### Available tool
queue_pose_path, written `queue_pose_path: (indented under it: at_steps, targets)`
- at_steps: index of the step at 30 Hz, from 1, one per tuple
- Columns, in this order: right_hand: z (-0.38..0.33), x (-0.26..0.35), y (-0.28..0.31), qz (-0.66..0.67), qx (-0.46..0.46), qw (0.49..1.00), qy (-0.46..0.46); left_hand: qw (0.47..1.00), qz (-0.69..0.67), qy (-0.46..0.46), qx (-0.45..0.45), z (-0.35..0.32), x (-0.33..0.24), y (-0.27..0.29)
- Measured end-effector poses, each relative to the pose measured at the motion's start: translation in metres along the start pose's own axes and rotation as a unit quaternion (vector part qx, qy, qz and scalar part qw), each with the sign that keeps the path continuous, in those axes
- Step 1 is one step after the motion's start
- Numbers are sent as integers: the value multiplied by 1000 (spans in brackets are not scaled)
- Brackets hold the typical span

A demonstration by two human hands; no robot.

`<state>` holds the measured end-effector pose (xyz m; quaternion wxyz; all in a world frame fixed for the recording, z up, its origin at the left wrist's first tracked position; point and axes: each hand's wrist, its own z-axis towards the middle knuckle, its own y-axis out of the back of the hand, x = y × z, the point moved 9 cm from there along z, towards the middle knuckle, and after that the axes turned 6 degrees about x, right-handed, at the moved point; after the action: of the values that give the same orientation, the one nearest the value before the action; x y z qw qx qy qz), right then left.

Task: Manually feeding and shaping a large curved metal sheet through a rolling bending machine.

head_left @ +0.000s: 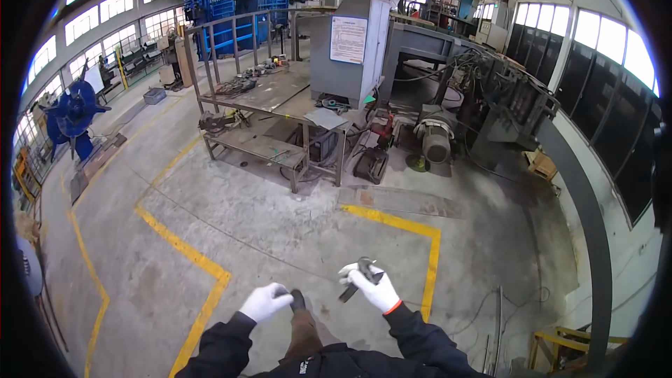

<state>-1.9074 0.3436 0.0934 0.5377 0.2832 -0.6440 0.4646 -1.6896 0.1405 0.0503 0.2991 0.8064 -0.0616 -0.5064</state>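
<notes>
My right hand (376,289), in a white glove with a red-edged cuff, is closed around a dark hand tool (348,294). The tool's flat, bar-like end sticks out below the fingers and its thicker dark part rises above them; its exact kind cannot be made out. My left hand (266,302), also gloved in white, hangs to the left with its fingers curled together, and no object shows in it. Both hands are apart, above the concrete floor, and a dark shoe (298,299) shows just beside the left one.
Ahead stands a steel workbench (273,101) with railings, loose tools and a grey cabinet (348,77). A motor (435,141) and dark machinery are to its right. Yellow lines (189,252) mark the floor. A blue machine (75,110) is at left; a yellow frame (560,339) and cables lie lower right.
</notes>
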Motion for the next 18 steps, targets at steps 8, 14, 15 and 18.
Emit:
queue_pose_path:
  at_steps: [8, 14, 15, 18]
  targets:
    - [225, -87, 256, -156, -332, 925, -105, 997, 29, -63, -22, 346, -18, 251]
    - [314, -158, 337, -54, -429, 881, -191, 988, 61, -142, 11, 565, -94, 378]
    - [324, -180, 359, -42, -447, 869, -209, 989, 53, -136, 18, 602, -105, 390]
    - [384, -235, 412, -36, -452, 859, -237, 987, 56, -153, 1, 705, -132, 436]
